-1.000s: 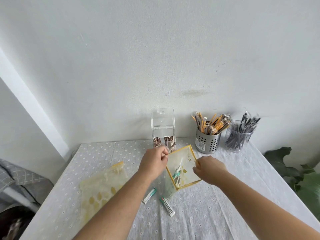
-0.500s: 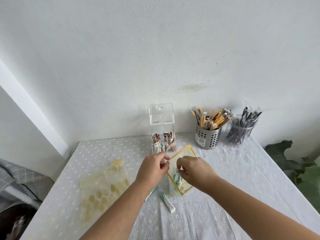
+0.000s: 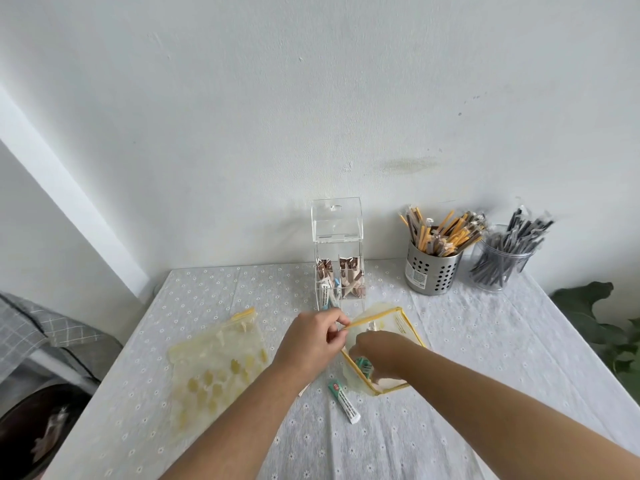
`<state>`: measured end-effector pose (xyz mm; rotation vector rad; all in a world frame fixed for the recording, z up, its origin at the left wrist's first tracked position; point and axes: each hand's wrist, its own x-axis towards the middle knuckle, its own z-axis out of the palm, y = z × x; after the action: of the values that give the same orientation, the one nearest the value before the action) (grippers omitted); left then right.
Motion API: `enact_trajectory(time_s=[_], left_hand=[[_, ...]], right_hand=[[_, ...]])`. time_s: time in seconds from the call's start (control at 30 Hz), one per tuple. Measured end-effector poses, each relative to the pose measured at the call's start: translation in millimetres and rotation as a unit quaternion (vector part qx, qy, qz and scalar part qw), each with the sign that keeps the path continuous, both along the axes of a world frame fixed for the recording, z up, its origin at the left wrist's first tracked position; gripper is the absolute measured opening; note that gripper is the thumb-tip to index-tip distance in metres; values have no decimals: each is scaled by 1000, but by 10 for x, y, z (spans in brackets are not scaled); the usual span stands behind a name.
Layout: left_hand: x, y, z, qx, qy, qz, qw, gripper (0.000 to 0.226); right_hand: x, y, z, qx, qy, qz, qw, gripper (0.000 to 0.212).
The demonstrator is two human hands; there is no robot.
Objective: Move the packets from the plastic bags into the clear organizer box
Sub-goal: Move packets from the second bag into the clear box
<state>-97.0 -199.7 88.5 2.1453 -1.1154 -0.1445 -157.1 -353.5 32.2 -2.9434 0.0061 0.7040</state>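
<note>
A clear plastic bag with a yellow zip edge (image 3: 398,323) stands open on the table in front of the clear organizer box (image 3: 337,237). My left hand (image 3: 311,341) pinches the bag's yellow rim and holds the mouth open. My right hand (image 3: 375,351) reaches inside the bag, among teal-and-white packets (image 3: 363,364); its fingers are blurred behind the plastic. The box's lid is up, and brown packets and a few white-and-teal ones stand in its compartments. One loose packet (image 3: 344,400) lies on the cloth below the bag.
A flat yellow-patterned bag (image 3: 214,365) lies to the left. A perforated metal holder (image 3: 433,275) and a clear jar (image 3: 498,268), both full of wrapped sticks, stand at the back right. Plant leaves (image 3: 609,327) hang past the table's right edge.
My right hand has left the bag's right edge and gone into the open mouth. My left hand keeps its pinch on the rim, and the bag has sunk lower.
</note>
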Motion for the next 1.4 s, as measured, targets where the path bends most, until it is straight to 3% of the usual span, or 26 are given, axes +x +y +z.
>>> enact_trajectory(time_s=[0.2,0.43,0.57,0.67,0.77,0.9,1.1,1.4], left_hand=[[26,14,-11,2,5,3,1000,13],[70,-79,38,-10,27,40,999,10],[194,-152,166,-53,54,86,993,6],[345,-142,329,-68,62,110,990,10],[499,-53,450,-78,69,135,985,22],[662,164,507,-89,74,177,977,25],[935,481,391,-88,89,245,961,26],[1216,619,146,-95,107,287,947,12]], right_hand=[[47,-9,-58,31,-41,-8,999,27],[16,-20,238,31,-78,-7,996,20],[-26,-43,664,48,-157,19,986,18],[-33,-129,1063,108,-237,-7,966,13],[54,-286,1388,206,-265,-94,937,10],[321,-419,1520,356,-299,-205,862,3],[898,-515,1381,344,-331,-295,828,8],[1153,-789,830,183,-270,-290,900,4]])
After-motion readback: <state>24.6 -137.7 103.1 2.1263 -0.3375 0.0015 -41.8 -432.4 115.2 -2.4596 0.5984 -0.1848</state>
